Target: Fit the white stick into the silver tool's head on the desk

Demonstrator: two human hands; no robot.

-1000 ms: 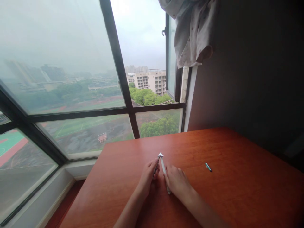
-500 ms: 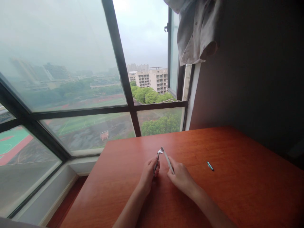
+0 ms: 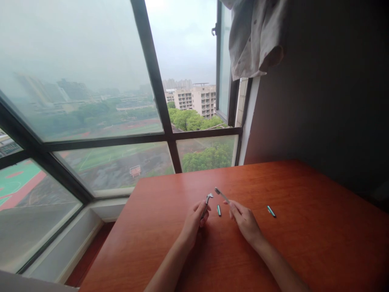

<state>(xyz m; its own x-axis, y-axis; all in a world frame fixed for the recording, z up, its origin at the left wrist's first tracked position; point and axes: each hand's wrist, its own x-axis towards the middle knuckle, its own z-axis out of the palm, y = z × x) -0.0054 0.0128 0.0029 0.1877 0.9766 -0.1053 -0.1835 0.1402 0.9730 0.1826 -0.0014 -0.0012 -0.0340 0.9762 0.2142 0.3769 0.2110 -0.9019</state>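
Tool (image 3: 207,201) sits, in the head view, in our left hand (image 3: 194,219), fingers curled round it, above the table (image 3: 161,194); our right hand (image 3: 244,223) pinches a stick (image 3: 224,197), its tip near the tool's bright end but apart. We seem to be at a two-handed step, and the next move likely calls for steady aim

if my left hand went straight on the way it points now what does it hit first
Your left hand would probably meet the dark tip of the slim tool in your right hand, though depth is unclear.
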